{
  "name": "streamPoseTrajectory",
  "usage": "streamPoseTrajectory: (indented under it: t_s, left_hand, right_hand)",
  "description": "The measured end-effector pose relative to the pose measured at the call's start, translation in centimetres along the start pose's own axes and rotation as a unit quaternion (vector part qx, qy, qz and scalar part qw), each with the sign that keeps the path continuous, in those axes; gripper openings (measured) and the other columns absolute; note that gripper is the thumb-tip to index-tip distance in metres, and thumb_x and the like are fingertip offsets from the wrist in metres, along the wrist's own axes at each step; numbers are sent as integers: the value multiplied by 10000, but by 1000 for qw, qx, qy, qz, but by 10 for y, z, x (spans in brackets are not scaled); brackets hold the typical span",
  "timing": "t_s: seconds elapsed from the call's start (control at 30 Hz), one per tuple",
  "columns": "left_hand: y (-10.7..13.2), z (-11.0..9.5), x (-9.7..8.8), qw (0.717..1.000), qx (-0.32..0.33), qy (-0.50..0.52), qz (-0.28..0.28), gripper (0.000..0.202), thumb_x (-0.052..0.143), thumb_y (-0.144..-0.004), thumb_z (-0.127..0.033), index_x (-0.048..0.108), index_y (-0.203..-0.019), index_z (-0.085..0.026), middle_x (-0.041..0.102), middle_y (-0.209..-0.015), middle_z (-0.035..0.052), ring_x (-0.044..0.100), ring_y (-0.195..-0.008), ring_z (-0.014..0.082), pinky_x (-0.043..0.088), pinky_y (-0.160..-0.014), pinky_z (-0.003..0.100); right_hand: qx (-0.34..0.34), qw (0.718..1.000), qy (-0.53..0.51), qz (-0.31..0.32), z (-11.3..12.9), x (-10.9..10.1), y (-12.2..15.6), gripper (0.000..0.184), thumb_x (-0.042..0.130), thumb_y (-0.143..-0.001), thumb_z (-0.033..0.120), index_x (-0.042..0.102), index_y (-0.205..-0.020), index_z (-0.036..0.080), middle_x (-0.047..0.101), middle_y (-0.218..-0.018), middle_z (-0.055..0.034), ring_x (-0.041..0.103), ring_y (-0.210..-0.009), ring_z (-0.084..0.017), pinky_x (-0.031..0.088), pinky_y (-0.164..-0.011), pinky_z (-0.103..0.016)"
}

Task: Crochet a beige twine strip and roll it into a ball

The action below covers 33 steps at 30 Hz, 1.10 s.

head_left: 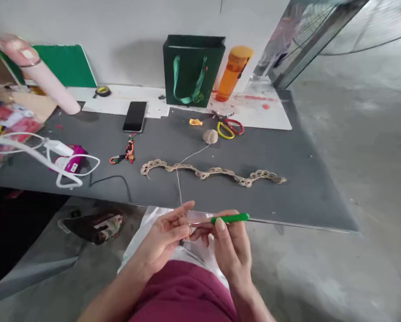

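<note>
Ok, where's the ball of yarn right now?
In the head view, the ball of beige yarn sits on the dark grey tabletop, just left of the yellow scissor handle and behind the crocheted strip.

The thread [178, 188] running from the crochet chain [210, 172] disappeared among the fingers [175, 219] of the person's left hand [162, 239], and the tip of the green crochet hook [230, 218] was too fine to make out there, just below the chain. Far left of the chain, a blurred pale pink shape [49, 80] was too smeared to tell as a forearm or a tube, and a heap of printed papers [6, 123] ran off the picture's edge. Far right of the chain, a blurred metal frame [308, 44] was cut off by the top edge.
</note>
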State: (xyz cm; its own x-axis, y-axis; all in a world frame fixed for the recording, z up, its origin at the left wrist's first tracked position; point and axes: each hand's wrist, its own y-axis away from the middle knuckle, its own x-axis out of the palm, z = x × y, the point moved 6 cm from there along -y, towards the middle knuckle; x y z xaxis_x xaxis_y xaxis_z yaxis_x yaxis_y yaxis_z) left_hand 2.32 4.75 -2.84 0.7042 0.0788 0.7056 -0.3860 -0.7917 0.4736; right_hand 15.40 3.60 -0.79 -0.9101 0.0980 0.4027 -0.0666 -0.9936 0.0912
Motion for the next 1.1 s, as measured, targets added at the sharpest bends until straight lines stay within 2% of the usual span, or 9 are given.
streamPoseTrajectory:
  t_s: [0.17, 0.27, 0.4, 0.47, 0.53, 0.6, 0.67, 0.83, 1.1]
  left_hand:
    - [1, 1, 6, 999, 1, 4, 47, 539, 955, -628, -281, 799, -1144, -253, 621, -665, -24, 530, -658, 119, 403, -718, 301]
    - [2, -1, 11, 999, 18, -13, 43, 525, 952, -637, -273, 800, -1140, -284, 671, -746, -11, 559, -660, 119, 415, -713, 307]
    - [3, -7, 12, 997, 64, -38, -1, 504, 944, -653, -312, 800, -1136, -300, 691, -782, -6, 589, -701, 118, 449, -721, 284]
    - [3, -9, 10, 994, 95, -44, -30, 487, 940, -657, -321, 804, -1125, -295, 686, -760, -11, 584, -696, 109, 459, -704, 260]
    - [3, -9, 7, 991, 110, -40, -59, 505, 950, -639, -289, 804, -1122, -303, 675, -735, -24, 571, -673, 90, 463, -679, 230]
    - [3, -8, 4, 990, 109, -32, -79, 559, 960, -616, -265, 792, -1148, -307, 659, -712, -35, 562, -663, 74, 462, -660, 200]
    - [3, -7, 3, 991, 97, -24, -84, 600, 966, -601, -250, 781, -1170, -300, 643, -697, -42, 557, -660, 64, 454, -643, 175]
    - [1, -6, 5, 997, 65, -3, -38, 588, 950, -628, -243, 773, -1183, -321, 646, -692, -44, 581, -658, 77, 496, -693, 218]
    - [-1, -9, 0, 998, 42, -33, -25, 546, 964, -610, -287, 801, -1131, -289, 642, -722, -19, 548, -679, 95, 451, -694, 252]
  right_hand:
    - [47, 997, -56, -7, -9, -1, -7, 220, 620, -976, 457, 553, -902, 262, 679, -592, 23, 633, -458, -173, 417, -413, -264]
    - [23, 998, -52, 8, -9, 8, -7, 214, 660, -953, 445, 608, -881, 250, 724, -670, 3, 636, -499, -155, 456, -449, -259]
    - [-78, 996, 38, 0, 4, 10, -3, 118, 602, -1005, 328, 674, -965, 245, 786, -897, -43, 657, -592, -139, 545, -558, -281]
    - [-143, 983, 111, 4, 13, 9, 0, 111, 570, -1016, 235, 677, -1042, 249, 793, -961, -55, 681, -624, -146, 563, -579, -289]
    - [-229, 952, 199, 28, 21, 12, 3, 211, 587, -980, 124, 671, -1123, 255, 798, -1034, -68, 732, -726, -172, 592, -642, -312]
    - [-316, 909, 268, 43, 26, 17, 9, 320, 633, -923, 53, 675, -1160, 263, 794, -1102, -77, 763, -855, -209, 615, -727, -352]
    - [-351, 890, 289, 37, 27, 20, 12, 337, 659, -897, 42, 688, -1145, 268, 789, -1122, -77, 765, -927, -231, 626, -768, -379]
    - [-238, 946, 218, -14, 16, 13, 9, 193, 567, -988, 136, 673, -1097, 256, 790, -996, -62, 756, -786, -192, 612, -618, -298]
    - [-181, 956, 226, -44, 17, 5, 11, 121, 501, -1047, 298, 606, -1066, 241, 726, -797, -35, 639, -566, -162, 520, -489, -289]
